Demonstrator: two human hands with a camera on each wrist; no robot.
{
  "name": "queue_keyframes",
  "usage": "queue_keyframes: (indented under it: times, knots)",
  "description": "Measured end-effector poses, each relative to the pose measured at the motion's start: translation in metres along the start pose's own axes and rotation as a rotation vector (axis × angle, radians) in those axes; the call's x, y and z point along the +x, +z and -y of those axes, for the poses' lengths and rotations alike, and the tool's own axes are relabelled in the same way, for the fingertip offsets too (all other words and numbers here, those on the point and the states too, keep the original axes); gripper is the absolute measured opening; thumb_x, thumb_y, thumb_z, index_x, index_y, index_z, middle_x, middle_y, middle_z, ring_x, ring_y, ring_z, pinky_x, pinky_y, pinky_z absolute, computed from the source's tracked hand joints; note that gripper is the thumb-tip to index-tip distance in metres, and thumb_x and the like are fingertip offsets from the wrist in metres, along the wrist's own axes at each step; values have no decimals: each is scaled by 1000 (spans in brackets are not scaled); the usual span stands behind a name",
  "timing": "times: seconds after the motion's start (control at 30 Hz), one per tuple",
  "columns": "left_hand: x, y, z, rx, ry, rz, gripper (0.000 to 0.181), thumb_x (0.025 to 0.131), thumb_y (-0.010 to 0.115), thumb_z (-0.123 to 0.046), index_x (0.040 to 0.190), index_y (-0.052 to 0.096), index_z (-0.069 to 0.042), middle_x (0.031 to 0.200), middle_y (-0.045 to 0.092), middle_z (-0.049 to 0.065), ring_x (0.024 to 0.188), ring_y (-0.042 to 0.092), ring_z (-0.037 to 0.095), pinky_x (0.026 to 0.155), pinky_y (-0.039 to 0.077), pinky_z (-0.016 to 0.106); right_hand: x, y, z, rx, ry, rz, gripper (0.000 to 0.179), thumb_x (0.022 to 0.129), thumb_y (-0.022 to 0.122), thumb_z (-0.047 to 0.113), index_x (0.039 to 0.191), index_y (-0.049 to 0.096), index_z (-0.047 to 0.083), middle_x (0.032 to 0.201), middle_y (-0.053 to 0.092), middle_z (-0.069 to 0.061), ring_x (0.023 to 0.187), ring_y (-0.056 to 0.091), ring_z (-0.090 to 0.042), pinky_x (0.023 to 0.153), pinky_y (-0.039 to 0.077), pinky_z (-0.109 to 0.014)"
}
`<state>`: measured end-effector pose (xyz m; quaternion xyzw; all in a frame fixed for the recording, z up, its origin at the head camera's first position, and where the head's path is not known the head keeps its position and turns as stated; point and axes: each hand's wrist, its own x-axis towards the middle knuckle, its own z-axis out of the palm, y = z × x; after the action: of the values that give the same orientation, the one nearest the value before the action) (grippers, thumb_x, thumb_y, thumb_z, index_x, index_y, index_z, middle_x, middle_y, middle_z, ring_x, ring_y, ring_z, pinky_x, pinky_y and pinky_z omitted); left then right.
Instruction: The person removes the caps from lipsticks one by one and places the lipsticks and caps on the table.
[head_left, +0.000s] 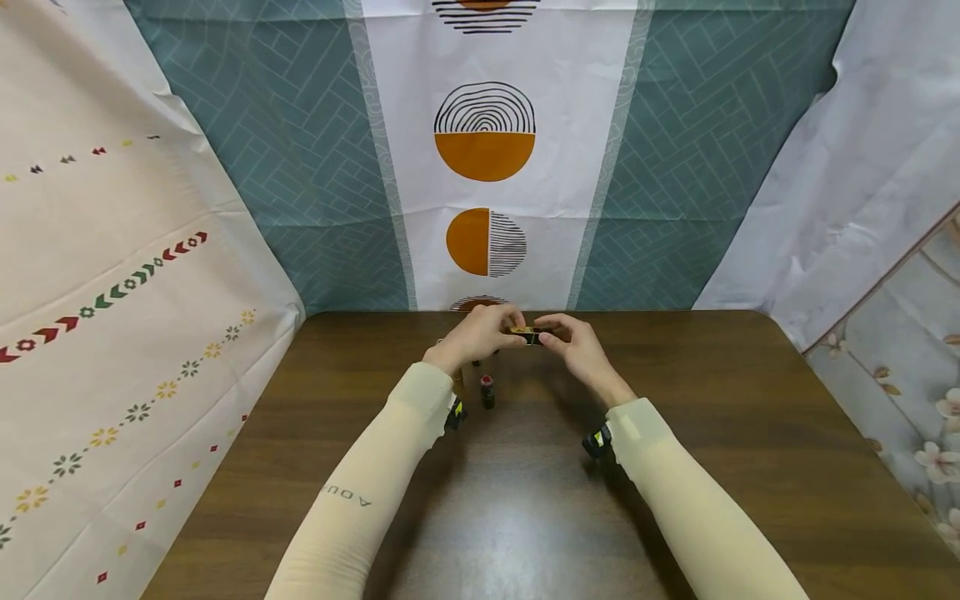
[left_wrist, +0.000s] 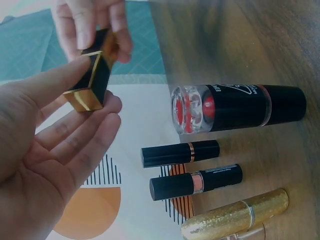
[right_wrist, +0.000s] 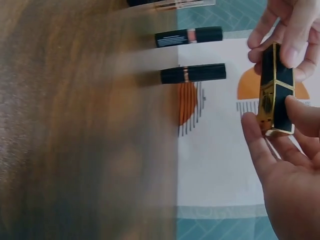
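Observation:
Both hands hold one black-and-gold lipstick [head_left: 527,335] level above the far part of the table, an end in each hand. The left hand [head_left: 480,335] pinches one end between thumb and fingers. At the other end the right hand [head_left: 583,348] does the same. Seen closely in the right wrist view, the lipstick [right_wrist: 276,90] is a square tube with gold edges and a gold band round its middle; cap and base sit together. Beyond the hands, two slim black lipsticks stand upright, one with a copper band [left_wrist: 180,153], the other with a pink band [left_wrist: 196,182].
A thicker black tube [left_wrist: 240,107] with a clear faceted top and red inside stands nearer on the wooden table [head_left: 517,500]. A gold glittery tube [left_wrist: 235,215] stands by the left wrist, partly hidden in the head view. Patterned cloth [head_left: 675,167] hangs behind the table.

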<state>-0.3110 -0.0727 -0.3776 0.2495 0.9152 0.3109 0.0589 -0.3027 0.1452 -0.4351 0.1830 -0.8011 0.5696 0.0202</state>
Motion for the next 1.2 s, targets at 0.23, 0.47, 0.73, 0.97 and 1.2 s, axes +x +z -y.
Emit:
queue_keyframes:
  times: [0.23, 0.47, 0.73, 0.97, 1.2]
  knots:
    - [-2, -2, 1, -67, 36, -39, 14, 102, 69, -25, 113, 66, -15, 105, 75, 6, 85, 65, 21, 77, 53, 35, 2, -5, 7, 66, -31, -77, 21, 100, 69, 5, 118, 70, -7, 116, 68, -24, 95, 69, -19, 81, 56, -26]
    - [-3, -3, 0, -79, 39, -41, 14, 103, 67, -24, 114, 67, -16, 101, 73, -1, 87, 65, 19, 81, 53, 35, 3, -8, 6, 103, -33, -71, 21, 99, 70, 3, 116, 71, -9, 111, 68, -27, 85, 68, -9, 78, 56, -21]
    - [-4, -4, 0, -84, 63, -22, 20, 103, 67, -24, 120, 70, -13, 108, 73, 6, 92, 67, 21, 86, 55, 38, 4, -10, 6, 130, -27, -51, 19, 98, 70, 0, 113, 70, -12, 105, 70, -30, 79, 72, -12, 75, 58, -22]
    - [-5, -3, 1, -85, 50, -15, 18, 102, 68, -26, 117, 70, -16, 103, 71, -2, 90, 66, 16, 84, 55, 35, 4, -9, 2, 128, -46, -54, 16, 96, 71, -2, 109, 71, -13, 101, 72, -26, 80, 74, -31, 72, 58, -23]
    - [-6, -4, -1, -76, 52, -19, 19, 103, 67, -25, 119, 70, -15, 104, 72, 0, 89, 66, 17, 82, 55, 35, 4, -10, 5, 111, -57, -65, 15, 96, 70, -3, 108, 72, -12, 97, 74, -21, 79, 74, -33, 72, 59, -23]
